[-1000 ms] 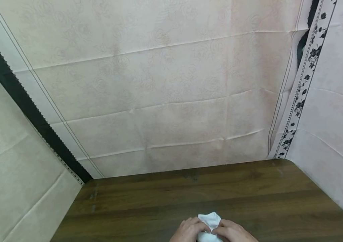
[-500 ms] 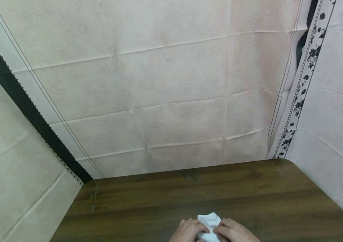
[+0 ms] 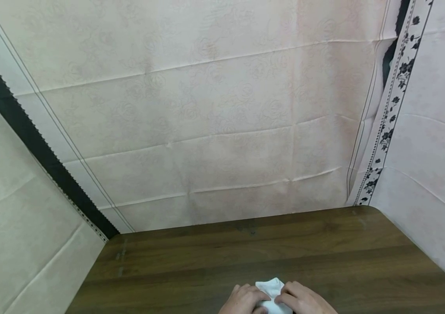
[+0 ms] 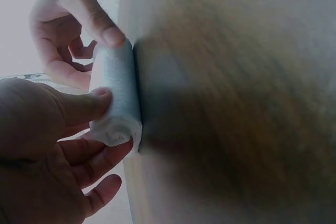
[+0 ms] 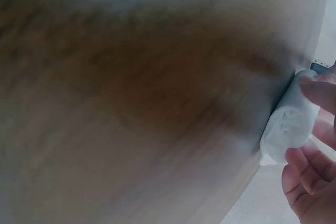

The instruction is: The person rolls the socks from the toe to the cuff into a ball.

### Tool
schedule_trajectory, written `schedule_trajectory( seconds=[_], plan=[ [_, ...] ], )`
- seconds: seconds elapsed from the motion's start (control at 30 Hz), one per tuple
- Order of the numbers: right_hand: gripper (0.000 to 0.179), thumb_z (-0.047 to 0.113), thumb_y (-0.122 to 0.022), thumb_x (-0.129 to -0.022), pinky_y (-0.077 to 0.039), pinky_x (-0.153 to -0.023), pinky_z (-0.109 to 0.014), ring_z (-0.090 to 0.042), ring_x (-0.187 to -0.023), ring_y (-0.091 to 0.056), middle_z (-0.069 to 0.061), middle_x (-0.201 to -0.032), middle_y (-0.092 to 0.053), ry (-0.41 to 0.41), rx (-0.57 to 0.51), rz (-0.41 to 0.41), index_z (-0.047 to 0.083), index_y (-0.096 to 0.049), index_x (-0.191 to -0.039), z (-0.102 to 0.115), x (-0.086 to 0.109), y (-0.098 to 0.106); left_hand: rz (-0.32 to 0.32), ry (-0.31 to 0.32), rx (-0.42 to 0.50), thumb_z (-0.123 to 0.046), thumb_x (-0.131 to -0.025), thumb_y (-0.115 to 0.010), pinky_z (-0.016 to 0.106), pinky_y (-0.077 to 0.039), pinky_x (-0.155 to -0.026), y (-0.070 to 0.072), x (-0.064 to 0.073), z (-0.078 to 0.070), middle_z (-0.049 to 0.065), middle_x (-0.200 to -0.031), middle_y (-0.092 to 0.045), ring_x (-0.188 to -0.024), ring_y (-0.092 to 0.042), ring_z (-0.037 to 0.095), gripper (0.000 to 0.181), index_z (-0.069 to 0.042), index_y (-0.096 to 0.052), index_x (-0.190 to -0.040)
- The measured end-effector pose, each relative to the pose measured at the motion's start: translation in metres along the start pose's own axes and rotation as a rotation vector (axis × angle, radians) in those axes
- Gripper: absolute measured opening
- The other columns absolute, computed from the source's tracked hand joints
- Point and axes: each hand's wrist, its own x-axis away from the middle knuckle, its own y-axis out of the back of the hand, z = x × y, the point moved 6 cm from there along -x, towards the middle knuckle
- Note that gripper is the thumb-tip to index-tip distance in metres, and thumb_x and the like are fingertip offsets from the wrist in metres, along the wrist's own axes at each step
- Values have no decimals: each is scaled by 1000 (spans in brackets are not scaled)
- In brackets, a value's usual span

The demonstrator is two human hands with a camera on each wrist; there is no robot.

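Observation:
A white cloth lies on the table at the bottom of the head view, its far end flat and its near part rolled up. On its left side my left hand pinches the roll, thumb on the near face and fingers round the end. My right hand grips the right end the same way. In the left wrist view the cloth roll shows a finely ribbed surface and a spiral end. The right wrist view shows the opposite spiral end of the roll beside the right fingers.
The brown wood-grain table stretches ahead and to both sides. A pale patterned cloth sheet hangs behind it, with side sheets at left and right. A dark strip runs down the left corner.
The flat far end of the cloth looks slightly shorter and its tip sits a little lower in the head view. Both hands keep their hold, nearly in place.

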Motion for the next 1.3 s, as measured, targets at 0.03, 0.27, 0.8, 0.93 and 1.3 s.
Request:
schedule_trajectory(
  seconds=[0.03, 0.27, 0.8, 0.93, 1.3],
  plan=[
    [20, 31, -74, -92, -36, -71, -7, 1, -85, -49, 10, -99, -56, -8, 8, -1, 16, -69, -104, 0, 0, -1, 6, 8, 6, -23, -94, -71, 20, -35, -69, 0, 0, 0, -15, -102, -69, -89, -56, -2, 15, -17, -75, -107],
    [25, 36, -75, -90, -36, -70, -8, 2, -86, -49, 12, -100, -55, -41, 50, 2, 17, -68, -104, 2, 2, -3, 49, 59, 10, -25, -94, -71, 21, -35, -69, -1, -2, 1, -15, -102, -68, -89, -56, -1, 19, -16, -76, -110],
    [16, 16, -75, -91, -34, -66, -4, 3, -81, -46, 8, -93, -55, 29, 24, 17, 10, -74, -105, 2, -1, -6, -158, -122, 32, -33, -88, -75, 21, -43, -77, 9, 8, 0, -9, -102, -61, -90, -51, 0, 25, -16, -72, -106],
    [17, 13, -74, -92, -33, -65, -4, 4, -80, -43, 9, -93, -54, 7, 4, 31, 10, -73, -108, 1, -1, -7, -180, -153, 28, -29, -90, -74, 19, -43, -77, 9, 10, 0, -9, -101, -61, -90, -52, 0, 20, -16, -71, -105],
    [17, 11, -71, -93, -32, -66, -4, 4, -81, -42, 9, -95, -52, -5, 1, 31, 8, -72, -110, 1, 0, -8, -64, -46, 28, -28, -92, -71, 20, -39, -71, 5, 8, 1, -13, -100, -62, -88, -53, -1, 19, -17, -73, -107]
  ],
)
